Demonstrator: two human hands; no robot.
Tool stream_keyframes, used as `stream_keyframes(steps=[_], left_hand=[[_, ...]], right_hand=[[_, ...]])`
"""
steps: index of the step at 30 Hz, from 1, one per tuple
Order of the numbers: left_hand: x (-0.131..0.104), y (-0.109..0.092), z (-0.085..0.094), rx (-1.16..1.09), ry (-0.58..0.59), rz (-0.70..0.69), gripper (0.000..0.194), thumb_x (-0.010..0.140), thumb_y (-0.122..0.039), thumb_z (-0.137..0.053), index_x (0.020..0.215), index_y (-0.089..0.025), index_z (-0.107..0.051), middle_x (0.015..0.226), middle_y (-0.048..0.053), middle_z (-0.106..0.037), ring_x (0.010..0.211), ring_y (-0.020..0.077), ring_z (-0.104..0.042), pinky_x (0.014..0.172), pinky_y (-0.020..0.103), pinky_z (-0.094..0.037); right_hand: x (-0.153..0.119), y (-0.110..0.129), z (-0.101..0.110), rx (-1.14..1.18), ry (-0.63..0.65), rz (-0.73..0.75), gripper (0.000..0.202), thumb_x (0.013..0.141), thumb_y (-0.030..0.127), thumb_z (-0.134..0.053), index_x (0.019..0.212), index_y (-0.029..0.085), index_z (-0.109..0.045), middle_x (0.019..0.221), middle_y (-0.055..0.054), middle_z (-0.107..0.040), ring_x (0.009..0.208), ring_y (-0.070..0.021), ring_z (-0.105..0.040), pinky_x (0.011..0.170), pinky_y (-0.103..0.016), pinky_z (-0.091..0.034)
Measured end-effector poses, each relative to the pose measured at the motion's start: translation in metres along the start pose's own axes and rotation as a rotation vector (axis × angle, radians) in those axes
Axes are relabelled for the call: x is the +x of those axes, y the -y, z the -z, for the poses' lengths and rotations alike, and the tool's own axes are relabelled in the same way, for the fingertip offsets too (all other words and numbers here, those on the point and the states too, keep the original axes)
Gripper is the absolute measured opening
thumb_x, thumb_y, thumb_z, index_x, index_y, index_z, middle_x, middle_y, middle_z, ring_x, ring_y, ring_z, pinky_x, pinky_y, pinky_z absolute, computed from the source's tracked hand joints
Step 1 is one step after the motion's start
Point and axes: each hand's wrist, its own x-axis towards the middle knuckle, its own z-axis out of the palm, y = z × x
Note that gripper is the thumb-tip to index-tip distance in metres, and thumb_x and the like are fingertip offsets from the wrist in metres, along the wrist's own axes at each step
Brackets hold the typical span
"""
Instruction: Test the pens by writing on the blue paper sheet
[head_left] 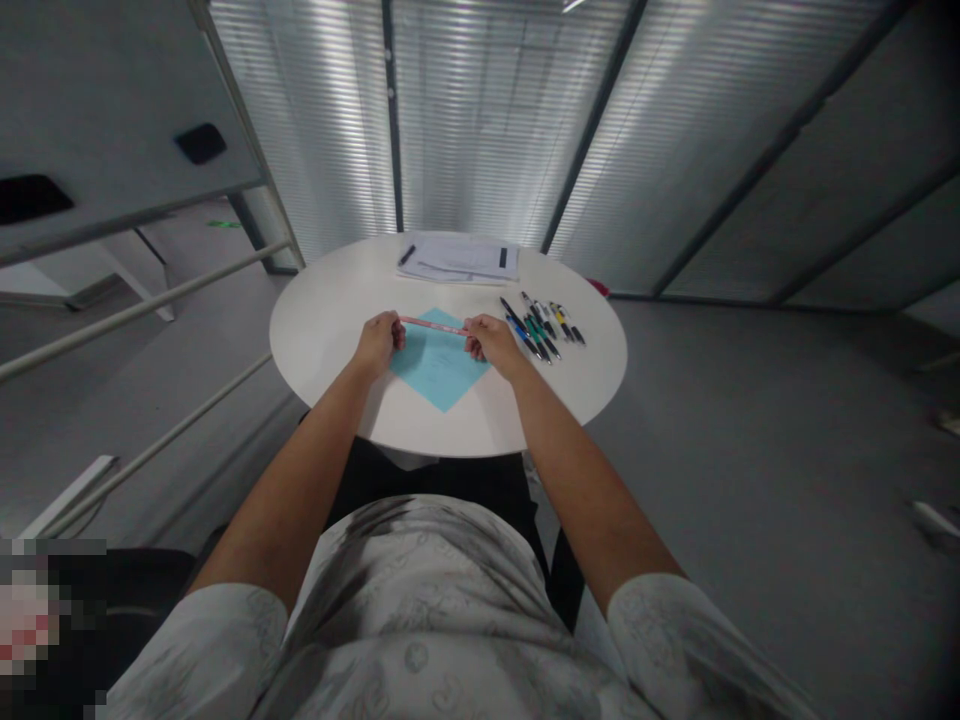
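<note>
A thin reddish strip (pixel 435 325) stretches between my two hands, above a blue square sheet (pixel 442 375) that lies with one corner toward me. My left hand (pixel 381 342) pinches the strip's left end, its fingers closed. At the other end my right hand (pixel 491 345) is closed on the strip too. The sheet rests on a round white table (pixel 330 320), and its side corners are partly covered by my hands. Whether the strip is stiff or soft I cannot tell.
Several pens (pixel 540 325) lie in a loose group right of my right hand. A stack of papers (pixel 457 258) with a dark pen (pixel 407 255) on it sits at the table's far edge. White rails (pixel 150 305) stand at the left. Blinds hang behind the table.
</note>
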Motion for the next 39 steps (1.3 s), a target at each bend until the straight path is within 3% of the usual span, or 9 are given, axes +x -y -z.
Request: stream_keyframes(steps=[4, 9, 15, 21, 28, 34, 39], left_hand=[[0.0005, 0.0005, 0.0001, 0.005, -0.001, 0.003, 0.027, 0.085, -0.024, -0.048, 0.059, -0.02, -0.045, 0.051, -0.002, -0.045, 0.042, 0.0091, -0.042, 0.044, 0.023, -0.033], [0.001, 0.0022, -0.0004, 0.018, -0.002, -0.029, 0.028, 0.086, -0.025, -0.047, 0.059, -0.02, -0.047, 0.051, -0.002, -0.045, 0.042, 0.0092, -0.043, 0.044, 0.024, -0.032], [0.0022, 0.0033, 0.0006, 0.024, 0.001, -0.029, 0.028, 0.086, -0.024, -0.046, 0.059, -0.02, -0.046, 0.049, -0.002, -0.044, 0.041, 0.0097, -0.042, 0.044, 0.024, -0.032], [0.0023, 0.0027, 0.0004, 0.04, -0.023, -0.011, 0.026, 0.084, -0.027, -0.05, 0.059, -0.02, -0.046, 0.048, -0.002, -0.045, 0.041, 0.0096, -0.043, 0.044, 0.023, -0.033], [0.0008, 0.0008, -0.0014, 0.026, -0.025, -0.004, 0.026, 0.083, -0.026, -0.049, 0.058, -0.02, -0.047, 0.048, -0.001, -0.045, 0.041, 0.0101, -0.043, 0.044, 0.023, -0.033], [0.0031, 0.0043, 0.001, 0.021, -0.003, -0.026, 0.026, 0.084, -0.025, -0.049, 0.058, -0.019, -0.048, 0.049, -0.001, -0.045, 0.042, 0.0097, -0.042, 0.043, 0.023, -0.032], [0.0022, 0.0041, 0.0011, 0.03, 0.004, -0.035, 0.027, 0.085, -0.024, -0.047, 0.059, -0.019, -0.047, 0.049, -0.002, -0.045, 0.041, 0.0095, -0.043, 0.044, 0.023, -0.032]], right_hand=[[-0.0012, 0.0022, 0.0003, 0.049, -0.018, 0.033, 0.022, 0.086, 0.04, -0.065, 0.088, 0.02, -0.055, 0.06, 0.007, -0.061, 0.039, -0.006, -0.051, 0.036, -0.016, -0.033], [-0.0016, 0.0037, 0.0001, 0.036, -0.027, 0.029, 0.027, 0.081, 0.041, -0.07, 0.092, 0.021, -0.055, 0.072, 0.006, -0.064, 0.041, -0.0041, -0.051, 0.036, -0.016, -0.033], [-0.0004, 0.0011, -0.0006, -0.038, 0.007, 0.015, 0.035, 0.092, 0.052, -0.054, 0.081, 0.019, -0.059, 0.051, 0.005, -0.056, 0.038, -0.0058, -0.047, 0.037, -0.016, -0.033], [-0.0022, 0.0036, -0.0008, 0.017, -0.008, 0.02, 0.024, 0.082, 0.04, -0.07, 0.087, 0.019, -0.059, 0.064, 0.006, -0.062, 0.04, -0.0044, -0.048, 0.036, -0.016, -0.032], [0.0, 0.0037, -0.0012, 0.025, -0.012, -0.027, 0.026, 0.091, 0.044, -0.057, 0.083, 0.019, -0.058, 0.056, 0.005, -0.059, 0.038, -0.0052, -0.047, 0.035, -0.016, -0.03], [-0.0016, 0.0039, -0.0002, 0.048, -0.021, 0.011, 0.018, 0.079, 0.027, -0.07, 0.091, 0.02, -0.059, 0.068, 0.006, -0.063, 0.04, -0.0044, -0.05, 0.036, -0.016, -0.032], [0.0002, 0.0015, -0.0001, 0.03, 0.0, 0.002, 0.022, 0.088, 0.04, -0.061, 0.085, 0.019, -0.059, 0.059, 0.004, -0.06, 0.037, -0.0053, -0.047, 0.035, -0.016, -0.031]])
